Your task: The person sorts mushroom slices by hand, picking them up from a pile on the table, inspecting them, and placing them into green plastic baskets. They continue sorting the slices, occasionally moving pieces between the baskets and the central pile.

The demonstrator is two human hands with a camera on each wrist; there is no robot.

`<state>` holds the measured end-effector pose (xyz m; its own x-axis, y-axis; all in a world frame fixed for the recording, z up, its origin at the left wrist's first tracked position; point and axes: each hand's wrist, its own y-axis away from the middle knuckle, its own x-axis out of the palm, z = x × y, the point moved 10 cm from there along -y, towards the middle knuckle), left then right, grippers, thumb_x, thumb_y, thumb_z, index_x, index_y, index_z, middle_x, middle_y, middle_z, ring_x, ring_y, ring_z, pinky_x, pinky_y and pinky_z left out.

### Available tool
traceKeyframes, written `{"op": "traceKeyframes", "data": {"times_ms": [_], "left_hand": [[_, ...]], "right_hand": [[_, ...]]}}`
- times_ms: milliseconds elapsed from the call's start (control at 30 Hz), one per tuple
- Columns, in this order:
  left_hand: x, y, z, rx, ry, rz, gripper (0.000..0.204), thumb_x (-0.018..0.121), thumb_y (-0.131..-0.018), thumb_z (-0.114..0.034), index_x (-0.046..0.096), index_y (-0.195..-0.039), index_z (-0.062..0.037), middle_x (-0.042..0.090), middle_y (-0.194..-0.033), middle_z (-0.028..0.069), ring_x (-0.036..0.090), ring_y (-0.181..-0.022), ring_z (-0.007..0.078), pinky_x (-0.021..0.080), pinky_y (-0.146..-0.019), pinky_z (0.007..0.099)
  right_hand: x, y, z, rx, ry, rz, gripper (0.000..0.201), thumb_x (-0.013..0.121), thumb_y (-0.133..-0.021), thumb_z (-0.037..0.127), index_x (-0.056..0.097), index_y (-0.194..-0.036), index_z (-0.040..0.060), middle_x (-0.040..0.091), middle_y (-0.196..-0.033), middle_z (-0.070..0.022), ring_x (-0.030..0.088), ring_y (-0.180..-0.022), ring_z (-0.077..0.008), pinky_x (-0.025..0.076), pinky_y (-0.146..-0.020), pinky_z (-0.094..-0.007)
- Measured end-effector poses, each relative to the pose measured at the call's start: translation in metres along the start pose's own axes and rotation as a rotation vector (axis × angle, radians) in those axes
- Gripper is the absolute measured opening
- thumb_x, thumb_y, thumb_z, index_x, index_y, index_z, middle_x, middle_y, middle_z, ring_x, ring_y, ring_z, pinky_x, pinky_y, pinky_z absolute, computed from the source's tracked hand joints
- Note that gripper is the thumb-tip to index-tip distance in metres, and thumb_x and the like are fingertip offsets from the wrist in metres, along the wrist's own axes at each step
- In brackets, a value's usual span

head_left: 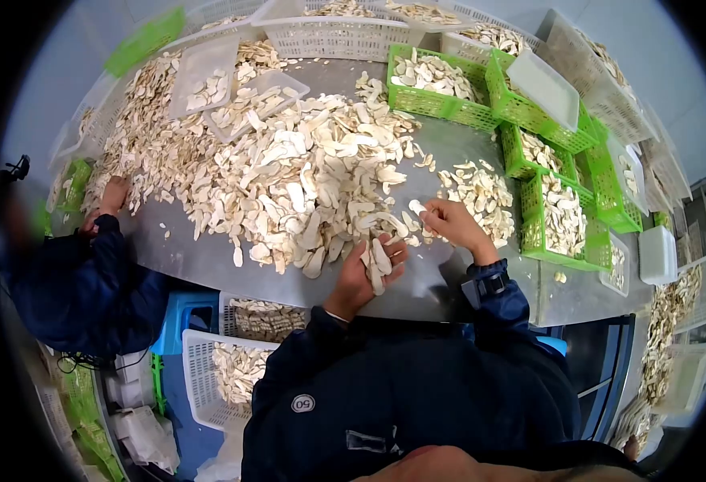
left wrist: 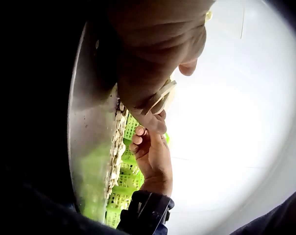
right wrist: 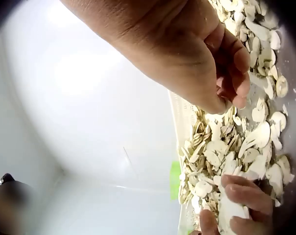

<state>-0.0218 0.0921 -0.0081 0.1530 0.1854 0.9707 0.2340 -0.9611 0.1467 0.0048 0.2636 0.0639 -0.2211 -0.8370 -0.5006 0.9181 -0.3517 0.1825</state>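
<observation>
Pale dried mushroom slices (head_left: 289, 153) lie in a broad heap on a metal table. My left hand (head_left: 361, 277) is turned palm up and holds a few long mushroom slices (head_left: 377, 263) between thumb and curled fingers. The left wrist view shows the edges of these slices (left wrist: 161, 97) beside the thumb. To the right, my right hand (head_left: 456, 225) has thumb and fingertips together at a small oval slice (head_left: 417, 206), which it pinches. From the right wrist, that hand (right wrist: 187, 58) appears over the heap, its fingertips partly hidden.
Green baskets (head_left: 542, 249) with slices stand at the right, and a smaller slice pile (head_left: 481, 197) lies before them. White crates (head_left: 337, 40) line the back. Another person's hand (head_left: 114, 195) touches the heap's left end. A white basket (head_left: 200, 377) sits below the table edge.
</observation>
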Motion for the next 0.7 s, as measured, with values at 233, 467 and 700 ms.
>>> {"op": "traceKeyframes", "data": {"times_ms": [233, 467, 700], "left_hand": [[0.013, 0.002, -0.003, 0.031, -0.057, -0.015, 0.052, 0.04, -0.099, -0.045, 0.043, -0.138, -0.0102, 0.05, -0.138, 0.0191, 0.056, -0.118, 0.0341, 0.049, -0.093, 0.0443], [0.002, 0.003, 0.004, -0.078, -0.028, 0.117, 0.036, 0.045, -0.102, -0.026, 0.045, -0.133, -0.0086, 0.057, -0.103, 0.0067, 0.051, -0.076, 0.0106, 0.041, -0.056, 0.0203], [-0.001, 0.004, 0.007, -0.098, -0.032, 0.052, 0.036, 0.046, -0.102, -0.026, 0.045, -0.133, -0.0093, 0.057, -0.1, 0.0051, 0.045, -0.067, 0.0083, 0.032, -0.049, 0.0182]], "right_hand": [[0.018, 0.0, 0.047, -0.099, 0.022, 0.137, 0.021, 0.061, -0.093, 0.023, 0.064, -0.096, 0.0027, 0.065, -0.074, -0.0053, 0.06, -0.065, -0.0131, 0.047, -0.06, -0.0291], [0.003, -0.066, 0.037, -0.432, 0.569, -0.417, 0.03, 0.064, -0.082, 0.016, 0.064, -0.111, 0.0081, 0.063, -0.113, -0.0152, 0.059, -0.102, -0.0362, 0.05, -0.086, -0.0439], [0.001, -0.075, 0.014, -0.179, 0.32, -0.193, 0.024, 0.068, -0.084, 0.018, 0.065, -0.104, 0.005, 0.065, -0.092, -0.0055, 0.062, -0.086, -0.0201, 0.051, -0.076, -0.0317]]}}
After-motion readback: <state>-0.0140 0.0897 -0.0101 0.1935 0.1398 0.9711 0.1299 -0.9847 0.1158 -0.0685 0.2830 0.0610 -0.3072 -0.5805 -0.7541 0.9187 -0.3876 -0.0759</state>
